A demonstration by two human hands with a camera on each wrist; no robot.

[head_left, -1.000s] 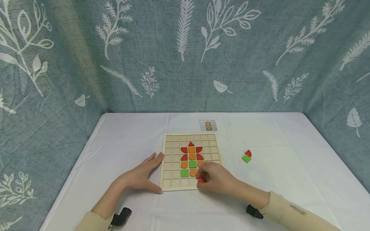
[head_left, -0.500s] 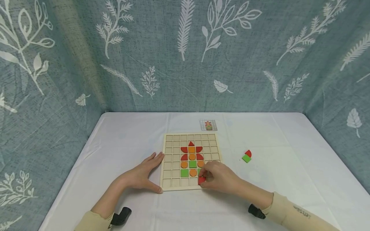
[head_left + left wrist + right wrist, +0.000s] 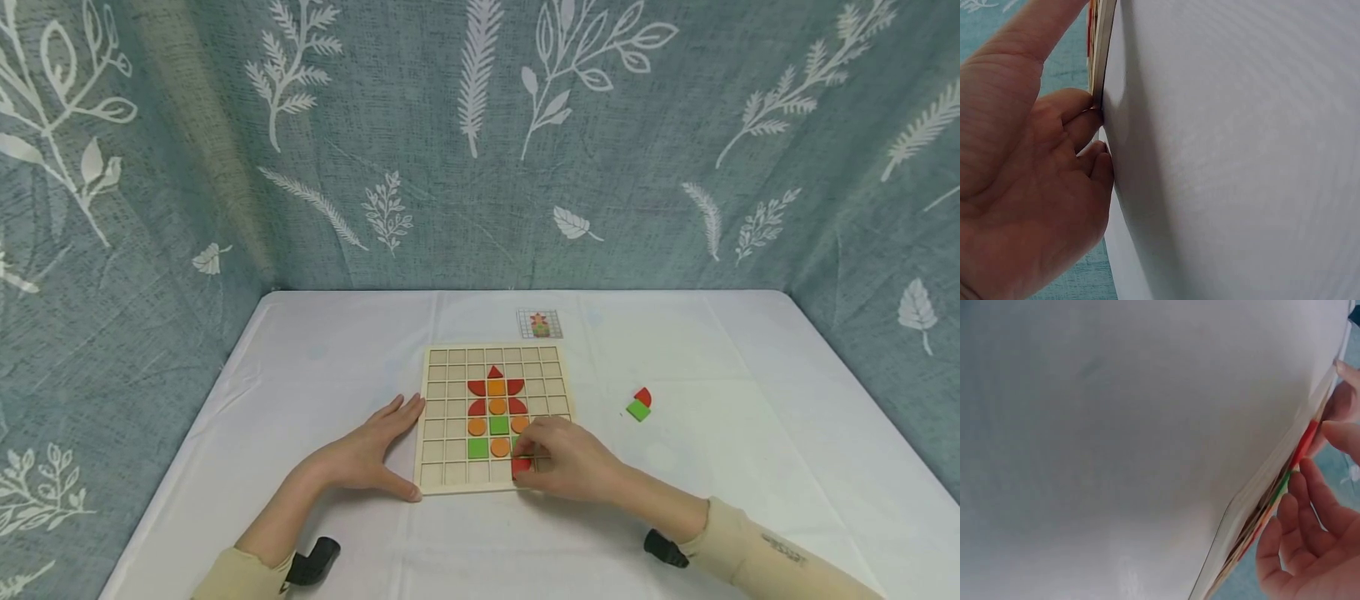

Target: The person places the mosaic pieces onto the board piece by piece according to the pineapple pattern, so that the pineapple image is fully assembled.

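A light wooden grid board (image 3: 453, 475) lies on the white table, its middle cells filled with red, orange and green tiles. My right hand (image 3: 573, 462) pinches a red tile (image 3: 521, 469) between thumb and fingers at the board's near row, just below a green tile partly covered by the fingers. The right wrist view shows this red tile (image 3: 1303, 447) at the board, with thumb and fingertips right at it; its full outline is hidden. My left hand (image 3: 367, 454) rests against the board's left edge, fingers stretched and thumb at the near corner.
To the right of the board lie a red quarter-round tile (image 3: 643, 397) and a green square tile (image 3: 638, 410), side by side. A small pattern card (image 3: 540, 323) sits behind the board. A blue-green leaf-patterned curtain (image 3: 420, 208) hangs at the table's back edge.
The red tile has shifted slightly right and now sits flatter in the near-row cell, and a strip of green tile shows above it. The left hand has stayed put.
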